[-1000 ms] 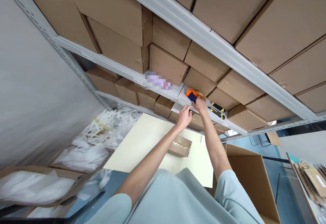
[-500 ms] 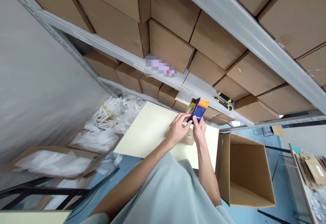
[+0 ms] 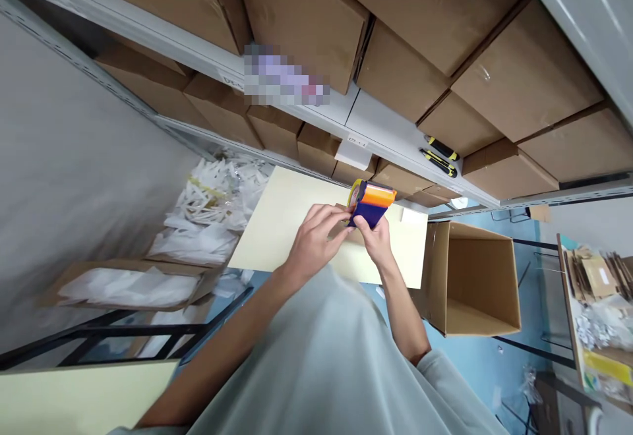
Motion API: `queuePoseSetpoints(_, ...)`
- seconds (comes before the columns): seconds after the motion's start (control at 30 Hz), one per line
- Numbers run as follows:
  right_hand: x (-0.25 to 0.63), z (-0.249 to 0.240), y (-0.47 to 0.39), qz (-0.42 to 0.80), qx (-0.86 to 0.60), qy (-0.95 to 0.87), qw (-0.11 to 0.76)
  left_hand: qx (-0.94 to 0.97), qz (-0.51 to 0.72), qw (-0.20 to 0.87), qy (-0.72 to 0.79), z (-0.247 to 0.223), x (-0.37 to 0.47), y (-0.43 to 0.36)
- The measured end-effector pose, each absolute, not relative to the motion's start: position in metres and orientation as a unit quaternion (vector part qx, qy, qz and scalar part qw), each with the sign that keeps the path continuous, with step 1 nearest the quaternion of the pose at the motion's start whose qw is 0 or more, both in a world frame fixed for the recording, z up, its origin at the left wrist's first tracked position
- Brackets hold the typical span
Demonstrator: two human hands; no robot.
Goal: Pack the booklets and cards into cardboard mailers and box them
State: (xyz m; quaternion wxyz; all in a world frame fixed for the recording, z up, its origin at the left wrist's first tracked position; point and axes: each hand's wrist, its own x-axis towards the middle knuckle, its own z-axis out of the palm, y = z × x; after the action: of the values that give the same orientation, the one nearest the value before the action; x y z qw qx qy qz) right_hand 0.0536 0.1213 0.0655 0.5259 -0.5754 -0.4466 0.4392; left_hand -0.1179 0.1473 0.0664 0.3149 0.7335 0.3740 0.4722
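A blue and orange tape dispenser (image 3: 370,213) with a yellow-edged tape roll (image 3: 354,192) is held above the pale yellow tabletop (image 3: 270,231). My right hand (image 3: 376,237) grips its blue body from the near right side, thumb across the face. From the left, the fingertips of my left hand (image 3: 319,237) are closed against the dispenser's side by the roll; what exactly they pinch is hard to make out. Below both hands lies a small brown cardboard box (image 3: 354,236), mostly hidden by them.
Shelves of cardboard boxes (image 3: 410,69) rise in front, with two yellow-black utility knives (image 3: 439,161) on a ledge. An open carton (image 3: 482,283) stands right of the tabletop. White packing material (image 3: 222,201) is heaped at the left. A side table (image 3: 573,310) holds cardboard pieces at far right.
The tape dispenser has tilted, so its orange end now faces me more. My left hand has shifted slightly left along its side. The head view has also moved.
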Motion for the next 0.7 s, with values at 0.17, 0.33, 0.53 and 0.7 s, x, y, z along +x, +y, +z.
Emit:
queuePoseSetpoints(0.17, 0.053, 0.062, 0.099, 0.403, -0.6, -0.5, 0.477, 0.687, 0.49, 0.371, 0.388, 0.098, -0.14, 0.163)
queuePoseSetpoints(0.33, 0.065, 0.069, 0.082, 0.38, -0.61, -0.566, 0.403, 0.75, 0.427, 0.379, 0.333, 0.134, -0.156, 0.186)
queuePoseSetpoints(0.53, 0.079, 0.072, 0.07, 0.267, -0.6, -0.671, 0.344, 0.796, 0.368, 0.392, 0.277, 0.145, -0.164, 0.19)
queuePoseSetpoints(0.7, 0.086, 0.078, 0.066, 0.176, -0.57, -0.739, 0.312, 0.809, 0.357, 0.395, 0.25, 0.145, -0.165, 0.186)
